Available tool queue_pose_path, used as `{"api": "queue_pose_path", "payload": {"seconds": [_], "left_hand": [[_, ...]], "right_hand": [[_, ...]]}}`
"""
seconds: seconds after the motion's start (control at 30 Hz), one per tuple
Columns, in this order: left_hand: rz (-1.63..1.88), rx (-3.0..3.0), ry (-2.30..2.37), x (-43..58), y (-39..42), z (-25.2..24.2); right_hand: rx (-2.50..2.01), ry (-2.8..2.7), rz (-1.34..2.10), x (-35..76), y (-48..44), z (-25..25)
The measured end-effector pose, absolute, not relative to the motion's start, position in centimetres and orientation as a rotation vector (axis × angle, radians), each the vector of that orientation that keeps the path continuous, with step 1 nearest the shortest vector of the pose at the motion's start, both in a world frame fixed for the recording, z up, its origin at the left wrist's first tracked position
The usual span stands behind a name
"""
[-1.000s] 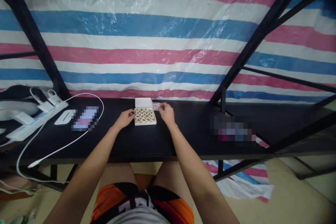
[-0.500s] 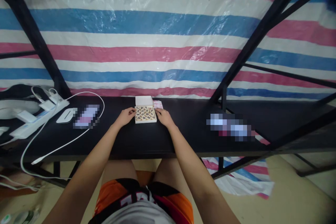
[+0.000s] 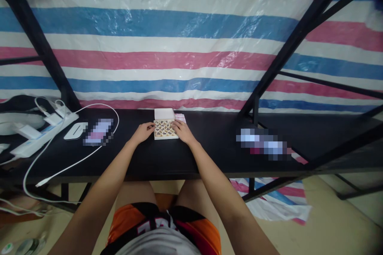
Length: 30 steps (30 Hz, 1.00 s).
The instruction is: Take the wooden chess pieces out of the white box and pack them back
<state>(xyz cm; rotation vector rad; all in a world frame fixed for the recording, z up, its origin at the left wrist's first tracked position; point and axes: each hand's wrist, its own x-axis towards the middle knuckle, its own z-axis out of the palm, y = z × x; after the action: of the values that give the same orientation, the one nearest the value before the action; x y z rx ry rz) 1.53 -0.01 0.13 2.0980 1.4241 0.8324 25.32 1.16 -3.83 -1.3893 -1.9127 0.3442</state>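
L hand (image 3: 146,129) curled at left side of box (image 3: 166,137), prob. steadying it; R hand (image 3: 181,130) over pieces (image 3: 163,129), far right; can't tell if either's gripping.

The person here wears orange-and-black shorts (image 3: 121,225) with a dark red patch on the right leg and a partly covered white marking (image 3: 154,226), edged in pinkish red. A pale drawstring (image 3: 170,217) pokes out beyond a loose grey shirt (image 3: 161,244). Left hand (image 3: 144,132), right hand (image 3: 183,131), forearms and thighs (image 3: 134,194) are bare.
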Motion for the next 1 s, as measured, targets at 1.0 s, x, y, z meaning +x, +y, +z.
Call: {"api": "queue_pose_path", "payload": {"seconds": [1.0], "left_hand": [[0.811, 2.125, 1.435, 1.5, -0.2, 0.4]], "right_hand": [[-1.936, -1.689, 0.09, 28.1, 0.1, -2.7]]}}
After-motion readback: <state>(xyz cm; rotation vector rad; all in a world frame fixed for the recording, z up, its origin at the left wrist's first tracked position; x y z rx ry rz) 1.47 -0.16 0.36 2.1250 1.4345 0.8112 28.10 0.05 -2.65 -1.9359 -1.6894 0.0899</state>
